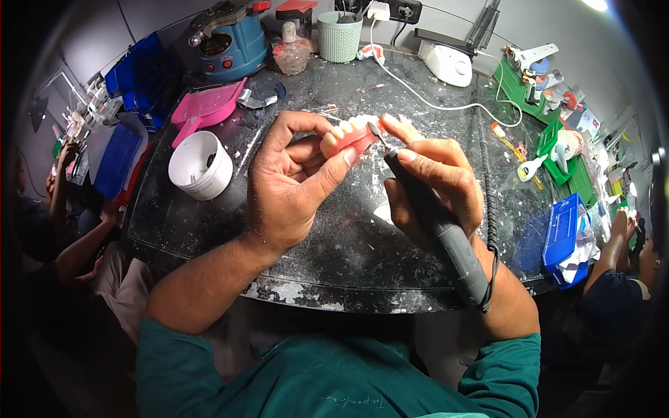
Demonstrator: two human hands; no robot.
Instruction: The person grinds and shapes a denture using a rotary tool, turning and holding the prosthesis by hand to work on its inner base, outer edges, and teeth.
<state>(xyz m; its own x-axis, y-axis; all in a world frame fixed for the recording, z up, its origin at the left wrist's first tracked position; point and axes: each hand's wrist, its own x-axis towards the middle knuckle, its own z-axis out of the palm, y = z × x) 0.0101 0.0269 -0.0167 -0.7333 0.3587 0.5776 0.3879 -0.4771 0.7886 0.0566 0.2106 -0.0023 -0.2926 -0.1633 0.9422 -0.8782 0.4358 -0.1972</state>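
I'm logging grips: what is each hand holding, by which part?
The left hand holds the pink denture by its left end; the right hand grips the black handpiece near its tip.

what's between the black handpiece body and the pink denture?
In the head view, a slim metal bit runs from the black handpiece body to the pink denture; tip contact isn't clear.

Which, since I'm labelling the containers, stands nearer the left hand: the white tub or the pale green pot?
The white tub, left of the left hand; the pale green textured pot stands farther away, at the back of the worktop.
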